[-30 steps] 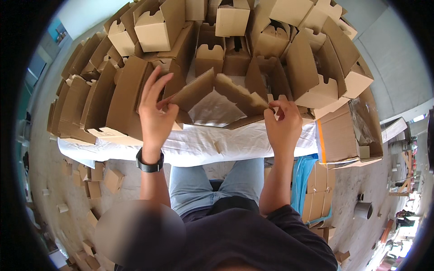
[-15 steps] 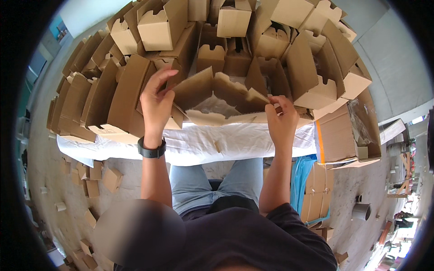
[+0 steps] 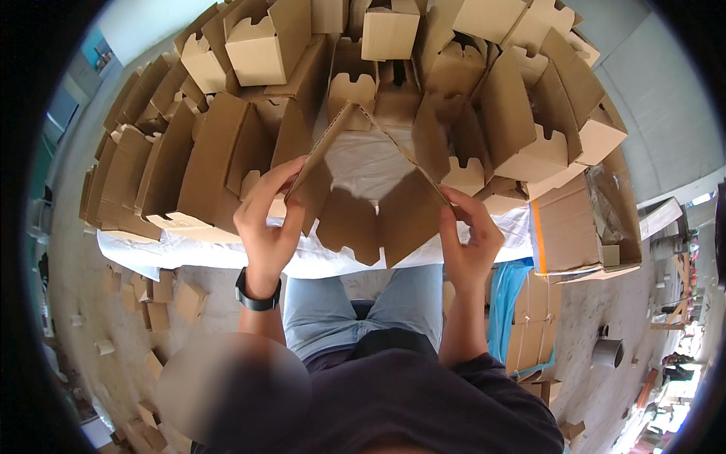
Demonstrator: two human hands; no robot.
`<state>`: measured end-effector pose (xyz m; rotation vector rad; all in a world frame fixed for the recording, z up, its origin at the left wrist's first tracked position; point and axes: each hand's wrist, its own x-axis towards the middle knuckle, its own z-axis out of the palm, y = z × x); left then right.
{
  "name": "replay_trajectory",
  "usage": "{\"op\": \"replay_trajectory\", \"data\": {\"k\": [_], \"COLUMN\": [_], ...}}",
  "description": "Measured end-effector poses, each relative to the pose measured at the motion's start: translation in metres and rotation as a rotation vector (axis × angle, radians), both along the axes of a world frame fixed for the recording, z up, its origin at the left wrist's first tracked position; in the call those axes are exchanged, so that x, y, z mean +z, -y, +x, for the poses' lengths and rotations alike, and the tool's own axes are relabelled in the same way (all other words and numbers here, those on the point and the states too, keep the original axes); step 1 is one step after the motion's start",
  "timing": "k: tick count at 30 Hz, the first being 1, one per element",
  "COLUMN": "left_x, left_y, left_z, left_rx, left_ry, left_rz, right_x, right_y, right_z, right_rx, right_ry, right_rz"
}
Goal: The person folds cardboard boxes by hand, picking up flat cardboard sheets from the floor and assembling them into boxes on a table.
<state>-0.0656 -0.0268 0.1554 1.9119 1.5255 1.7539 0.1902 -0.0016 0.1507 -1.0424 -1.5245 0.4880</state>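
Between my hands stands a brown cardboard box (image 3: 412,216), squared out into a diamond. White cloth (image 3: 363,155) shows through its middle, and notched flaps hang at its near side. My left hand (image 3: 268,223), with a dark watch (image 3: 257,295) on the wrist, has its fingers and thumb closed on the box's left wall. At the right corner my right hand (image 3: 470,238) pinches the upper edge between thumb and fingers. Beside my left hand is another open box (image 3: 212,163) with tall walls.
Several open boxes (image 3: 522,113) crowd the cloth-covered table's far and side parts, some stacked. A larger carton (image 3: 563,219) with an orange strip stands at the right. Small boxes (image 3: 191,301) lie on the floor at left; blue plastic (image 3: 503,310) and a grey bucket (image 3: 607,352) are at right.
My left hand has come down onto the box's left wall and now grips it. The box has spread from a flatter shape into a diamond and turned, its flaps now toward me.
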Motion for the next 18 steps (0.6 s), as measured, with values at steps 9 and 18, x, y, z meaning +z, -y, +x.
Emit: {"op": "replay_trajectory", "data": {"k": [9,18], "left_x": [-0.092,-0.102], "left_y": [0.025,0.037], "left_z": [0.017,0.021], "left_rx": [0.031,0.033], "left_ry": [-0.113,-0.182], "left_rz": [-0.248,-0.335], "right_x": [-0.092,-0.101], "right_y": [0.02,0.02], "right_z": [0.015,0.013], "right_rx": [0.12,0.121], "right_ry": [0.192,0.083], "right_rz": [-0.175,-0.232]}}
